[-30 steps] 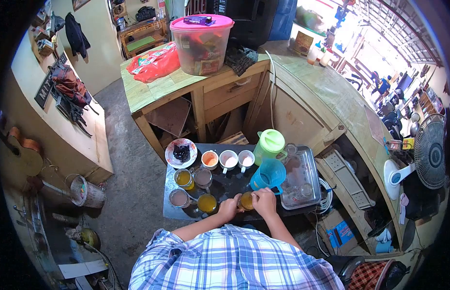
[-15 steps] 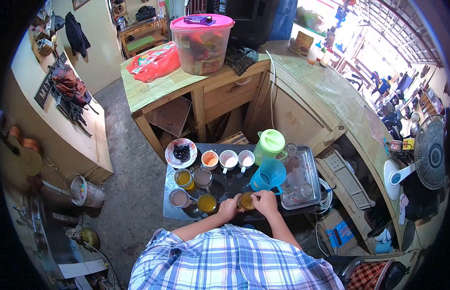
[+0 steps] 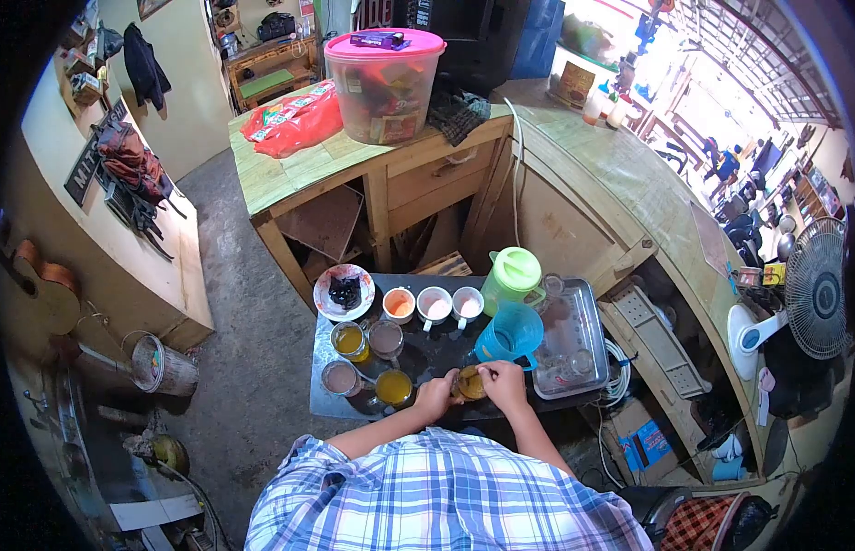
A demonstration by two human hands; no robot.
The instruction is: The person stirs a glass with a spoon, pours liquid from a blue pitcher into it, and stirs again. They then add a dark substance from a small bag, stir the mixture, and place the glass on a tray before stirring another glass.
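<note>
A glass mug point(image 3: 469, 384) of yellow-brown drink stands near the table's front edge. My left hand point(image 3: 434, 396) is closed on its left side. Above its right rim, the fingers of my right hand point(image 3: 505, 382) are pinched together; whatever they hold is too small to make out. To the left is another glass mug of yellow drink point(image 3: 393, 387), beside a glass of greyish-pink drink point(image 3: 340, 377). Behind those are a second yellow drink point(image 3: 350, 342) and a second greyish-pink one point(image 3: 386, 338). A blue pitcher point(image 3: 510, 332) stands just behind my right hand.
Three white cups point(image 3: 435, 305) line the table's back, next to a bowl with dark pieces point(image 3: 344, 292). A green lidded pitcher point(image 3: 513, 275) and a clear tray point(image 3: 588, 321) with glasses are at the right. Beyond stands a wooden counter point(image 3: 427, 184) with a pink-lidded tub point(image 3: 383, 92).
My right hand's fingers have shifted slightly at the mug's rim, and the mug looks a little tilted or turned. The other cups and pitchers stay where they were.
</note>
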